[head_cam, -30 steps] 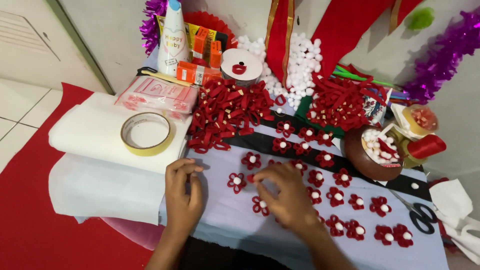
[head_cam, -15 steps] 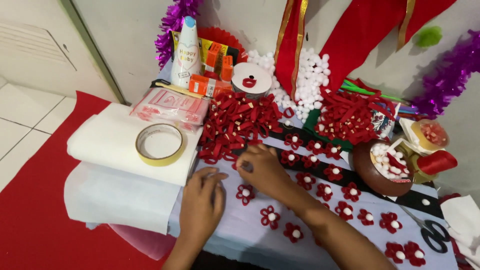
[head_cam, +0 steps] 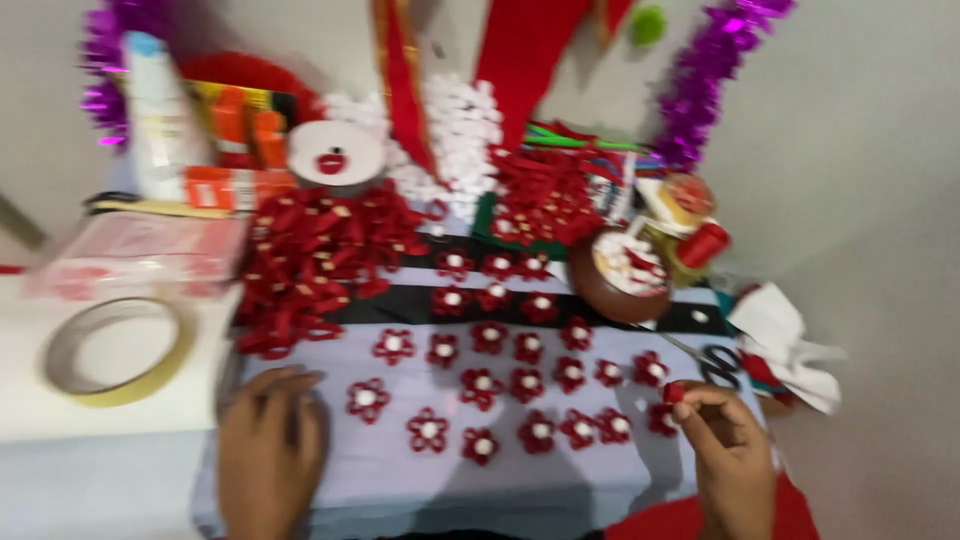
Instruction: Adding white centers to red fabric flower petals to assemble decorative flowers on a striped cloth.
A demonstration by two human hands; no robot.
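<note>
A white bottle with a blue cap (head_cam: 155, 120) is standing at the far left corner of the pale cloth-covered tabletop (head_cam: 560, 490), with orange boxes (head_cam: 235, 150) just beside it and a flat pink-and-white packet (head_cam: 140, 255) lying nearer the left edge. A round white lid (head_cam: 335, 155) is sitting behind a heap of red ribbon loops (head_cam: 315, 265). Toward the right edge, a brown bowl (head_cam: 620, 285) is holding red-and-white pieces. A roll of tape (head_cam: 115, 350) is lying on white sheets at the left. The left hand (head_cam: 270, 450) is resting flat and open on the cloth near the front edge, beside rows of red flowers with white centres (head_cam: 485, 385). The right hand (head_cam: 725, 450) is pinching a small red piece (head_cam: 675, 393) between fingertips near the front right corner, close to black scissors (head_cam: 715, 365).
</note>
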